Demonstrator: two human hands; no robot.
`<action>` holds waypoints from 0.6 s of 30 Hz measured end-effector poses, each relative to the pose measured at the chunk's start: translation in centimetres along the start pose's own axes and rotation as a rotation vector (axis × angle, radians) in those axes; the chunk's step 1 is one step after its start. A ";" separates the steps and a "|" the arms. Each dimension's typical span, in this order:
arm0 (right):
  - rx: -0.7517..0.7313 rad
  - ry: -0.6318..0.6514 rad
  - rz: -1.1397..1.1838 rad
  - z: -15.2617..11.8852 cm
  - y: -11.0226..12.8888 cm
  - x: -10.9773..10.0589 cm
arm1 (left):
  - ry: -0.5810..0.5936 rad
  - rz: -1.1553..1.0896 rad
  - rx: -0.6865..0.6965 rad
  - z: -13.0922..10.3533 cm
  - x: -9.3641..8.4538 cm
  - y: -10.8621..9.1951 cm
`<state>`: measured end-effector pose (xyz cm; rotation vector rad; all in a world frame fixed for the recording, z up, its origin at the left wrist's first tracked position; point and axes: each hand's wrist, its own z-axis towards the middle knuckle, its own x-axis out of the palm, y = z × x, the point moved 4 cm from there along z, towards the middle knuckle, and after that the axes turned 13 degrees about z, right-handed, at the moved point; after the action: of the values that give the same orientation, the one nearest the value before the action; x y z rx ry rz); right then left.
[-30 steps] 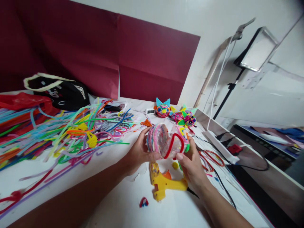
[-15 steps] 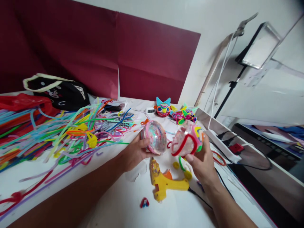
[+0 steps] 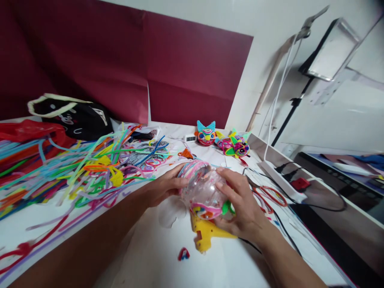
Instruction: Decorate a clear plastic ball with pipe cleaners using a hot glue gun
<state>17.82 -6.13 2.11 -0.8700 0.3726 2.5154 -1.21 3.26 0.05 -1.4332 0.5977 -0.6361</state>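
Note:
Two clear plastic half shells touch each other above the white table. My left hand (image 3: 166, 186) is closed around the half with pink and blue stripes (image 3: 192, 172). In my right hand (image 3: 240, 196) is the other clear half (image 3: 205, 192), its pink, yellow and green decoration facing down toward me. Beneath them lies a yellow glue gun (image 3: 207, 234), partly hidden by the held pieces and my right hand. A small red and blue piece (image 3: 183, 254) rests in front of the gun.
Many colourful pipe cleaners (image 3: 90, 160) cover the left, beside a black bag (image 3: 78, 120). Two decorated figures (image 3: 206, 135) and a small white clock (image 3: 189, 138) stand at the back. Orange-handled scissors (image 3: 271, 196), cables and a power strip (image 3: 283, 182) are at right.
The two halves, held apart before, have come together. My right hand has moved left and turned its half over, uncovering the scissors.

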 end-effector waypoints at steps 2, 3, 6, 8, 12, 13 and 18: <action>-0.023 0.032 -0.043 -0.1 0.1 0.2 | 0.015 0.042 -0.018 -0.1 0.1 -0.2; -0.029 0.040 -0.055 -0.1 0.1 0.3 | 0.028 0.047 -0.016 -0.1 0.2 -0.3; -0.050 0.045 -0.078 -0.2 0.1 0.6 | 0.089 0.060 -0.006 -0.1 0.5 -0.5; -0.064 0.047 -0.096 -0.3 0.1 0.7 | 0.103 0.056 0.014 -0.1 0.6 -0.5; -0.080 0.066 -0.133 -0.3 0.2 0.9 | 0.120 0.052 0.047 -0.2 0.6 -0.6; -0.084 0.068 -0.140 -0.3 0.2 1.0 | 0.126 0.062 0.041 -0.2 0.6 -0.6; -0.085 0.062 -0.145 -0.3 0.1 1.1 | 0.095 0.060 0.018 -0.2 0.5 -0.1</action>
<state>17.17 -6.02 1.17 -0.9734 0.2147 2.3901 -1.04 2.72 0.18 -1.3692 0.7055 -0.6630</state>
